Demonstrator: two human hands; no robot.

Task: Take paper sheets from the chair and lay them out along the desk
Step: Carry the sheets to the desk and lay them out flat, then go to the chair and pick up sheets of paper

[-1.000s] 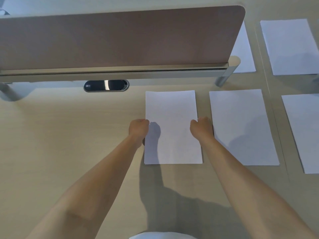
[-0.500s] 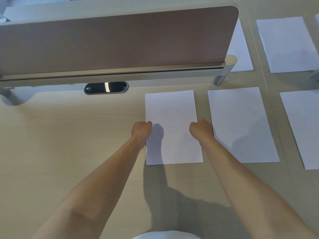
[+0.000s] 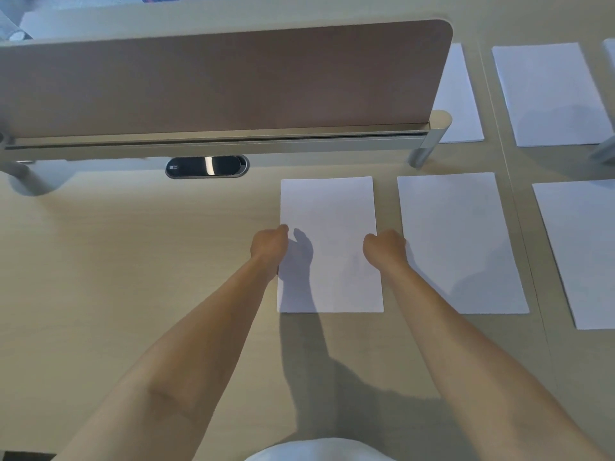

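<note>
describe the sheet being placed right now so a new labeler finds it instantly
Start at the brown divider panel standing across the desk. Just in front of its right end lies a row of white sheets; take the leftmost sheet. Only it has the left hand and right hand at its edges.

Ahead of me a brown divider panel (image 3: 226, 78) stands upright on its grey rail (image 3: 216, 141), and just below sits a glossy black cable port (image 3: 207, 166).
</note>
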